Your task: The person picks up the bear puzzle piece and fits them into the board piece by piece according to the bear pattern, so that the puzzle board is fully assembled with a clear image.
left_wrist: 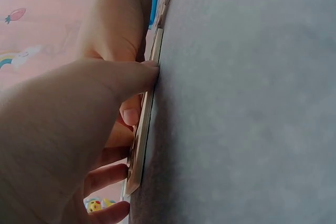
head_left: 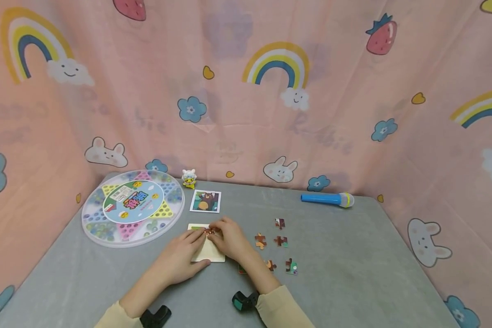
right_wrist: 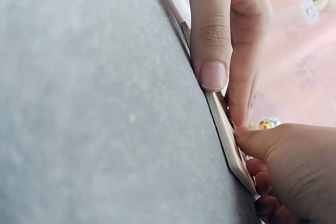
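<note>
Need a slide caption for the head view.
Left hand and right hand at a puzzle board, loose pieces to the right, picture card beyond.

A Chinese checkers board (head_left: 133, 201) lies at the left of the table (head_left: 352, 273), with a figurine (head_left: 189, 179) standing just beyond its right edge, near the table's far side. In front of the figurine, slightly right, lies a bear picture card (head_left: 205, 201); nearer the person is a puzzle tray (head_left: 211, 254). The left hand (head_left: 183, 257) rests over the tray's left side, the right hand (head_left: 229, 239) over its right — jigsaw pieces (head_left: 210, 231) lie in its far part, between them. Loose puzzle pieces (head_left: 280, 241) are spread to the right, some beside the right forearm. A toy microphone (head_left: 327, 199) lies farther back and right — behind everything hangs a curtain (head_left: 238, 136).
</note>
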`<state>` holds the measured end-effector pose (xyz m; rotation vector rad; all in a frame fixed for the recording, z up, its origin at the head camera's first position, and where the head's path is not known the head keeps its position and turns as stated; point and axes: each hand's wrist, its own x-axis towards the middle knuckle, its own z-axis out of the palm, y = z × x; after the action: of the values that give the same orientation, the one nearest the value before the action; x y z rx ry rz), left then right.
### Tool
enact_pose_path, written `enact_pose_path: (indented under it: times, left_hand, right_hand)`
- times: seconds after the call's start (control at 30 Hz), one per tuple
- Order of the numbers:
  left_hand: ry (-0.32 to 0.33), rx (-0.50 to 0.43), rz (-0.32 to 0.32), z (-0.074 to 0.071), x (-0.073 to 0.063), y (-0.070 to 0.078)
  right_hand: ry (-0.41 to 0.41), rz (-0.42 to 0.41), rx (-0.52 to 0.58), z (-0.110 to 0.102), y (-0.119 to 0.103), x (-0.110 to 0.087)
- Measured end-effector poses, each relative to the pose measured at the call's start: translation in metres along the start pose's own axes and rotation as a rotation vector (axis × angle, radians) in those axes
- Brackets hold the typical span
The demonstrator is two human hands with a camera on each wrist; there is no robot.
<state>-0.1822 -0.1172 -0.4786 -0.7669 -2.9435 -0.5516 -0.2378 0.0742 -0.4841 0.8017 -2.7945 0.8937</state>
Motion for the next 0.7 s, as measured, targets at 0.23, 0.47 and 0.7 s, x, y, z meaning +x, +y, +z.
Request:
enact_pose_path:
  times: [0.23,0.47,0.7]
  left_hand:
    - [-0.019,-0.004,-0.010,-0.0005,0.0003,0.0003]
    - [-0.016,0.000,-0.005,-0.0020,0.0004,-0.0014]
    - [-0.026,0.016,-0.018,-0.0009,-0.0010,-0.0020]
  right_hand:
    - [-0.009,0.015,0.001,-0.0006,-0.0002,0.0003]
    - [-0.010,0.019,-0.003,-0.0015,-0.0005,0.0008]
    - [-0.005,0.021,0.000,-0.0013,-0.0005,0.0001]
